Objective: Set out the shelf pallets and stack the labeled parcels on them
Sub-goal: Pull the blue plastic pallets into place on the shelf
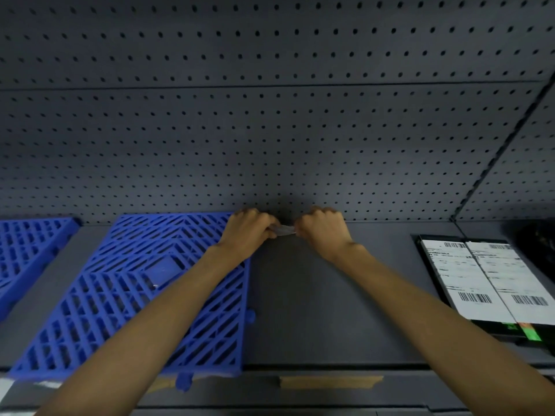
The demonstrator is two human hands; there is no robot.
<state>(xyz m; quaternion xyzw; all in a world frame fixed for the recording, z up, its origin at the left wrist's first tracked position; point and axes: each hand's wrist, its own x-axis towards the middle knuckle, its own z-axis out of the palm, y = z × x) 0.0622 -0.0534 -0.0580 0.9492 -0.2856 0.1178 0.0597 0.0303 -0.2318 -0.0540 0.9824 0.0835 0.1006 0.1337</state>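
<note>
A blue lattice pallet [126, 295] lies flat on the dark grey shelf [324, 295], left of centre. A second blue pallet [27, 250] lies at the far left, partly cut off. At the back of the shelf, my left hand [247, 232] and my right hand [322, 231] are both curled and pinch the two ends of a small pale, translucent strip [283, 230] between them. A black parcel [486, 283] with two white barcode labels lies at the right.
A grey pegboard wall [270, 130] closes the back of the shelf. A dark bag-like object [537, 244] sits behind the parcel at far right. A strip of brown tape [330, 382] sticks to the shelf's front edge.
</note>
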